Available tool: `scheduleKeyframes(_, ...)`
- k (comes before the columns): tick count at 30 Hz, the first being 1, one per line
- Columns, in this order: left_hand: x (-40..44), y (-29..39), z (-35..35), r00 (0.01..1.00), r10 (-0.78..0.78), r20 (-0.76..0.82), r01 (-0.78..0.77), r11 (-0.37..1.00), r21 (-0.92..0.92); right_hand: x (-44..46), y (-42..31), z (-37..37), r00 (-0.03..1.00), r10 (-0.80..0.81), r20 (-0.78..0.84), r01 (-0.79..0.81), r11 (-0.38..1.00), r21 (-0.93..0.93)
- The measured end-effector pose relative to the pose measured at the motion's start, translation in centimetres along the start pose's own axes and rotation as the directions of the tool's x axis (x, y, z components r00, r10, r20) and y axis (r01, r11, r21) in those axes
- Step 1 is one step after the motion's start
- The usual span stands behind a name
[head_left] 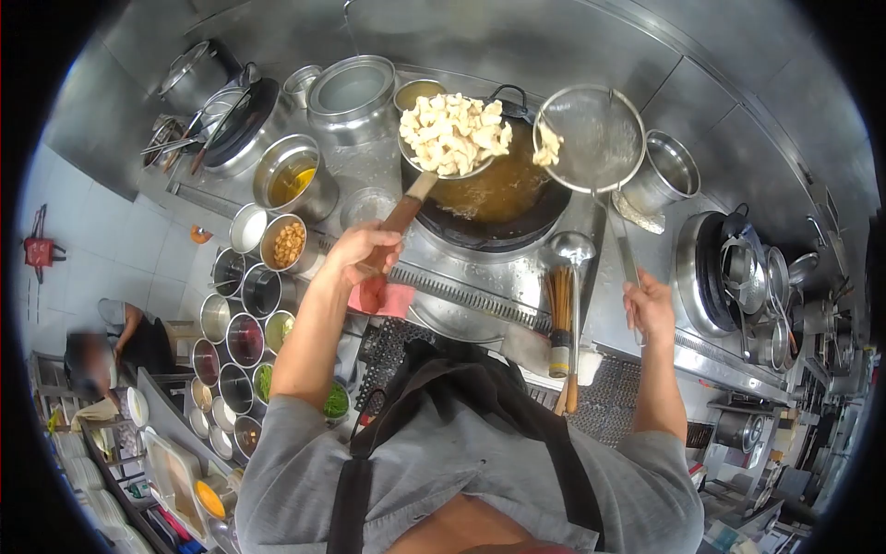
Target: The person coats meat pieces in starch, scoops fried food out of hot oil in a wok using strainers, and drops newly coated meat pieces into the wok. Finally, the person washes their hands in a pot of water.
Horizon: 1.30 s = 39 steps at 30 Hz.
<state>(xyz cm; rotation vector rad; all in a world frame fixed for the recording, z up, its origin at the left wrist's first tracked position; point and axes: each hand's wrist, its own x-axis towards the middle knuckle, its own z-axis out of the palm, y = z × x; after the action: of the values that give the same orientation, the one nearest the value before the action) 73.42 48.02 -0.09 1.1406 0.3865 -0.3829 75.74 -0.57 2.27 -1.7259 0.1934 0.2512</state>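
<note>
The left hand (367, 255) is closed around the wooden handle of a scoop (408, 205), which is heaped with pale food (454, 134). This scoop is above the wok (503, 237), which contains brown oil (489, 192). The right hand (651, 307) grips the handle of a sieve (600, 138); some pale food is also at its left edge. A ladle (572, 247) rests on the worktop (489, 271), just beside a brush (559, 309).

Food pieces (454, 134) in a skimmer (422, 188) over the wok (503, 234), strainer (598, 138) to its right.
</note>
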Motion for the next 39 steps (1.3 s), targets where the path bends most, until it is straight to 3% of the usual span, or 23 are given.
scheduleKeyframes(3,0.2,-1.5,0.1,1.0,-0.026,0.004,0.026,1.0,0.01,1.1,-2.9,0.2,0.997,-0.081,-0.006,0.081,0.994,-0.071)
scheduleKeyframes(5,0.0,-2.2,0.8,1.0,-0.03,0.011,0.029,0.999,0.017,2.0,-4.9,1.4,0.99,-0.128,0.063,0.14,0.955,-0.261)
scheduleKeyframes(9,-0.8,-3.3,1.9,1.0,-0.001,0.018,0.0,1.0,0.028,2.7,-6.9,4.2,0.975,-0.209,0.076,0.223,0.906,-0.359)
scheduleKeyframes(11,-0.8,-4.0,1.7,0.999,-0.016,0.047,0.015,1.0,0.007,2.1,-8.0,4.8,0.971,-0.222,0.084,0.226,0.76,-0.609)
scheduleKeyframes(12,-0.8,-4.5,1.7,0.999,-0.008,0.052,0.01,0.999,-0.041,2.6,-6.9,4.4,0.933,-0.346,0.102,0.311,0.629,-0.712)
scheduleKeyframes(13,-0.8,-4.7,1.5,0.999,-0.005,0.047,0.008,0.999,-0.045,2.2,-6.6,4.2,0.932,-0.347,0.108,0.316,0.627,-0.712)
scheduleKeyframes(15,-1.0,-4.9,1.5,0.997,-0.033,0.07,0.037,0.998,-0.054,1.2,-6.9,4.0,0.88,-0.461,0.114,0.347,0.461,-0.817)
scheduleKeyframes(22,-1.2,-5.5,0.6,0.996,-0.038,0.084,0.043,0.997,-0.067,1.5,-6.5,4.2,0.9,-0.43,0.073,0.334,0.571,-0.75)
scheduleKeyframes(24,-1.1,-5.7,0.2,0.996,-0.024,0.086,0.032,0.995,-0.091,2.0,-6.6,3.9,0.951,-0.309,-0.016,0.223,0.721,-0.656)
scheduleKeyframes(27,-1.7,-5.6,-0.2,0.994,-0.015,0.108,0.028,0.993,-0.118,1.7,-7.2,3.7,0.947,-0.315,-0.061,0.193,0.712,-0.675)
scheduleKeyframes(35,-4.2,-4.7,-2.0,1.0,0.017,0.009,-0.016,0.999,-0.051,4.5,1.7,5.5,0.985,-0.167,-0.043,0.09,0.71,-0.699)
scheduleKeyframes(37,-4.5,-4.7,-3.1,0.995,0.045,0.089,-0.04,0.997,-0.066,5.6,4.1,6.5,0.998,-0.057,0.039,0.07,0.817,-0.573)
scheduleKeyframes(39,-5.4,-4.2,-2.9,0.997,0.054,0.054,-0.052,0.997,-0.052,4.7,4.4,7.5,0.998,-0.022,0.063,0.049,0.874,-0.484)
